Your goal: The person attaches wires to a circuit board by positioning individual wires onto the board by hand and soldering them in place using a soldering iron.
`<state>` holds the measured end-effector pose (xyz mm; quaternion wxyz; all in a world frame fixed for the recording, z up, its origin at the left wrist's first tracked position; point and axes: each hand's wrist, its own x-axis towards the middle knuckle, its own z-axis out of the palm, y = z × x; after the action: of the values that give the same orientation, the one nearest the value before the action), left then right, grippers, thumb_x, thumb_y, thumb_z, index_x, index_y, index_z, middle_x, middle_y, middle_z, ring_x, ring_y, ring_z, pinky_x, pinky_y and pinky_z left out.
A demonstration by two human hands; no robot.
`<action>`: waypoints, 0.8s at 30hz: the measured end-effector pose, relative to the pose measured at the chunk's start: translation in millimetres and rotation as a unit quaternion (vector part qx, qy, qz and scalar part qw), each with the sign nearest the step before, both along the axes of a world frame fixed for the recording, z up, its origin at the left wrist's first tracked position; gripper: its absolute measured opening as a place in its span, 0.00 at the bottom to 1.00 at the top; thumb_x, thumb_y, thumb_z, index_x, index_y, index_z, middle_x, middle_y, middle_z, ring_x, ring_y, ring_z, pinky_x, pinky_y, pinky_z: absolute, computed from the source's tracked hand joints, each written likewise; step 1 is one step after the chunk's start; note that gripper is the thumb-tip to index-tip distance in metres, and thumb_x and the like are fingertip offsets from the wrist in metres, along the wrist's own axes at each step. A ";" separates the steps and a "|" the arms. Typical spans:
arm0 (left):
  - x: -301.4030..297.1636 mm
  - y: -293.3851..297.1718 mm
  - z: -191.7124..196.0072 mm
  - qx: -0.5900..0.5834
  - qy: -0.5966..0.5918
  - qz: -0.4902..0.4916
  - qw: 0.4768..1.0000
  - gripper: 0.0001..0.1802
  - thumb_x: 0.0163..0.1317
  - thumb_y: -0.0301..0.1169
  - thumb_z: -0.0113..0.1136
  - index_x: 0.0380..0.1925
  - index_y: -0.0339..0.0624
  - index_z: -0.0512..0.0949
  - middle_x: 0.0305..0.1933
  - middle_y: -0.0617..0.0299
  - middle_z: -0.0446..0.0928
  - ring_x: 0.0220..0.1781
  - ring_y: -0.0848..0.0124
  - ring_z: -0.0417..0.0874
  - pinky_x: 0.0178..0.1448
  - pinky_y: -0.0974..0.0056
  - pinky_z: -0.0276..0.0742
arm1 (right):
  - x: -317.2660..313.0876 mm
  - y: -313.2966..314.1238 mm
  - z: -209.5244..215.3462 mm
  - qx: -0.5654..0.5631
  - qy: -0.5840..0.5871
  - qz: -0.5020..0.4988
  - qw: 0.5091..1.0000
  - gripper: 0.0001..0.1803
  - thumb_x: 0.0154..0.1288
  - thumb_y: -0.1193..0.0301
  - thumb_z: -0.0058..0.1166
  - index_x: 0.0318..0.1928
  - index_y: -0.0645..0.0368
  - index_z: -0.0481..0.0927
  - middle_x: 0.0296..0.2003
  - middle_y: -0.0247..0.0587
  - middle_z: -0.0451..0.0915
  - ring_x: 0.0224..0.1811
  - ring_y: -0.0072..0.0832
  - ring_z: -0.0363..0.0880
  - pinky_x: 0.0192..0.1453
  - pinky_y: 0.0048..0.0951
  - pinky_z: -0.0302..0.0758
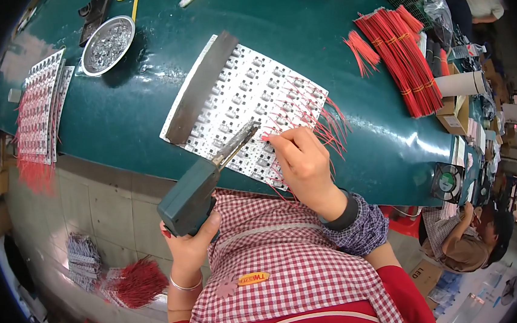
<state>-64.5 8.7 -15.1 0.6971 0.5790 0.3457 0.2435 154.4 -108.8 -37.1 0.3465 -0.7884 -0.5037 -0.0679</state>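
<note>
My left hand [191,247] is wrapped round the handle of a dark green soldering gun [189,194]. The gun's tip points up and right, over a white panel of small circuit boards [231,118] lying at a slant on the table. My right hand [309,168] pinches a thin red wire [265,138] at the panel, close beside the tip. Whether the tip touches the board I cannot tell. Red wires [336,128] stick out from the rows on the panel's right side. A dark flat bar [201,90] lies across the panel's left part.
A metal bowl [85,67] of silvery bits stands on the green table [159,60] at the back left. Wired panels [40,106] hang over the left edge. Bundled red wires [399,59] lie at right, near a small fan [447,182]. A co-worker [468,239] sits at right.
</note>
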 end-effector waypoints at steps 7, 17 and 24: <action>9.5 -1.3 7.5 0.085 0.069 -0.003 0.994 0.15 0.53 0.21 0.73 0.42 0.32 0.84 0.40 0.57 0.86 0.36 0.74 0.85 0.42 0.69 0.80 | -2.9 3.1 -1.5 -0.012 -0.006 -0.010 1.000 0.13 0.52 0.85 0.66 0.39 0.63 0.84 0.31 0.41 0.77 0.32 0.36 0.78 0.33 0.34 0.76; 18.5 2.2 6.1 0.200 0.073 -0.042 0.976 0.09 0.53 0.18 0.69 0.36 0.29 0.83 0.32 0.57 0.82 0.28 0.72 0.82 0.34 0.69 0.75 | -1.5 3.8 -1.2 -0.010 -0.001 -0.005 1.000 0.13 0.51 0.85 0.66 0.39 0.64 0.83 0.31 0.41 0.76 0.32 0.36 0.78 0.33 0.34 0.76; 20.6 4.3 9.3 0.248 0.085 -0.065 0.963 0.07 0.53 0.17 0.67 0.33 0.30 0.82 0.31 0.57 0.80 0.26 0.72 0.80 0.31 0.69 0.74 | -1.2 4.0 -0.9 -0.008 0.001 -0.003 1.000 0.12 0.52 0.85 0.65 0.38 0.64 0.83 0.30 0.41 0.76 0.31 0.35 0.78 0.33 0.34 0.76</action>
<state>-43.9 13.0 -5.9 0.5146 0.7734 0.2936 0.2255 153.2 -104.8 -38.1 0.3407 -0.7925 -0.5018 -0.0640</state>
